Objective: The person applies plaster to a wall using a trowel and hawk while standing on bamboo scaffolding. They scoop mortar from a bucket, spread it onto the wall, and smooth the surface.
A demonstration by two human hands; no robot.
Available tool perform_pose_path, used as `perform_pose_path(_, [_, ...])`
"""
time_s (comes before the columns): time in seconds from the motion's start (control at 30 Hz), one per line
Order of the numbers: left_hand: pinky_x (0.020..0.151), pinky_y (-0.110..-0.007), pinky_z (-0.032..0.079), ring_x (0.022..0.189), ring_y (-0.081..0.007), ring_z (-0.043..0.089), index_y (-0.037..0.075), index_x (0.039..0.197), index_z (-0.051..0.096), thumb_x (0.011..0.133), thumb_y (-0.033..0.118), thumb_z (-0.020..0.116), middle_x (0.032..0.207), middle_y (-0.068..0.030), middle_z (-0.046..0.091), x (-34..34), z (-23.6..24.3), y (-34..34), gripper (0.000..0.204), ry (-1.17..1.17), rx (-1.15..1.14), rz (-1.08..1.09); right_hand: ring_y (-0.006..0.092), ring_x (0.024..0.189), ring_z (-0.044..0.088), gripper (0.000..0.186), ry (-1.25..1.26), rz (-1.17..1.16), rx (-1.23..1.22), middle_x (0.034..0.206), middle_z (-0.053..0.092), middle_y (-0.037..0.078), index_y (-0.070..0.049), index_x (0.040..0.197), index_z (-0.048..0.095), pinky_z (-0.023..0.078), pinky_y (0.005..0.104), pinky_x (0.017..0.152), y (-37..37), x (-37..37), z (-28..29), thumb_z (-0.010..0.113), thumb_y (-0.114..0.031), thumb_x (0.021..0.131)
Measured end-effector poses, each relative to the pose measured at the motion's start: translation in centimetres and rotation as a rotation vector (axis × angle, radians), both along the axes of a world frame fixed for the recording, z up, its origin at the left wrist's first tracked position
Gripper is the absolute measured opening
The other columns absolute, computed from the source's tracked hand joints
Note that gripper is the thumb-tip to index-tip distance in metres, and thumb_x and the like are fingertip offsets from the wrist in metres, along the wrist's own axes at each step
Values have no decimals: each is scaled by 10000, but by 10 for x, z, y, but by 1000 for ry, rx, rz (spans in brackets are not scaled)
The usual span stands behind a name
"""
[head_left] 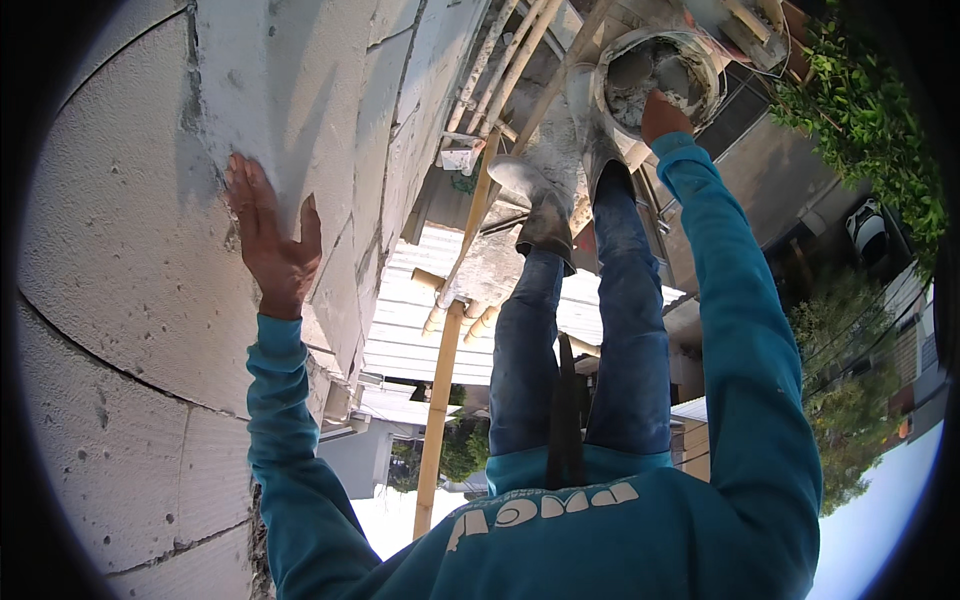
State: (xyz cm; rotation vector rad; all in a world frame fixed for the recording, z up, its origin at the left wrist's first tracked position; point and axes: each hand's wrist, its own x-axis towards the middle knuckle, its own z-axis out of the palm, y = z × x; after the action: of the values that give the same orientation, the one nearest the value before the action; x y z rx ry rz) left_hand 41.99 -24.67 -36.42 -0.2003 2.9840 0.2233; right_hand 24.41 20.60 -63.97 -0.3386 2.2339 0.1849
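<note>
My left hand (270, 232) lies against the pale block wall (130, 170), its fingers stretched out and the thumb apart, holding nothing. Where its fingertips rest, a smooth grey band of mortar (228, 80) runs up the wall. On the far right, my right hand (664, 116) reaches over the rim of a round bucket (606, 88) coated in dried mortar. Wet grey mix (672, 76) shows inside the bucket. The fingers of that hand are hidden down in it, so whether they grip anything cannot be seen.
I stand in grey boots (520, 180) on a narrow, mortar-splashed plank (550, 150). Wooden poles (515, 65) and an upright post (440, 410) stand close by. Far below lie corrugated roofing (405, 345) and a parked car (868, 232). Leafy branches (870, 120) hang at the right.
</note>
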Motion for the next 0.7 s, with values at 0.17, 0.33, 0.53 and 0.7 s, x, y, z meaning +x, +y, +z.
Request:
perform_pose_path(0.17, [1142, -526, 264, 1400, -393, 284, 19, 1481, 264, 861, 228, 629, 1518, -209, 281, 8, 0, -1, 750, -33, -21, 7, 452, 1013, 620, 496, -256, -217, -30, 1074, 626, 311, 40, 1243, 417, 513, 491, 862, 6, 3, 45, 539, -289, 893])
perform_pose_path(0.33, [1146, -520, 265, 1409, -394, 255, 61, 1505, 204, 872, 228, 624, 1529, -199, 257, 7, 0, 3, 778, -24, -54, 26, 474, 1022, 602, 552, -278, -279, -18, 1079, 610, 333, 5, 1272, 351, 476, 529, 878, 64, 79, 90, 538, -362, 905])
perform_pose_path(0.53, [1147, -522, 269, 1407, -395, 256, 63, 1510, 186, 876, 246, 624, 1530, -197, 249, -2, 3, -1, 791, -55, -59, -20, 432, 976, 639, 575, -480, -442, 93, 1032, 649, 283, 37, 1257, 418, 504, 512, 857, 45, 24, 5, 543, -398, 903])
perform_pose_path(0.7, [1142, -527, 275, 1403, -393, 269, 43, 1497, 217, 868, 236, 621, 1523, -204, 262, 4, 1, -1, 771, -33, -54, -12, 446, 894, 643, 435, -144, -318, -60, 929, 665, 261, -59, 1183, 467, 499, 524, 785, 89, 70, 124, 600, -325, 866])
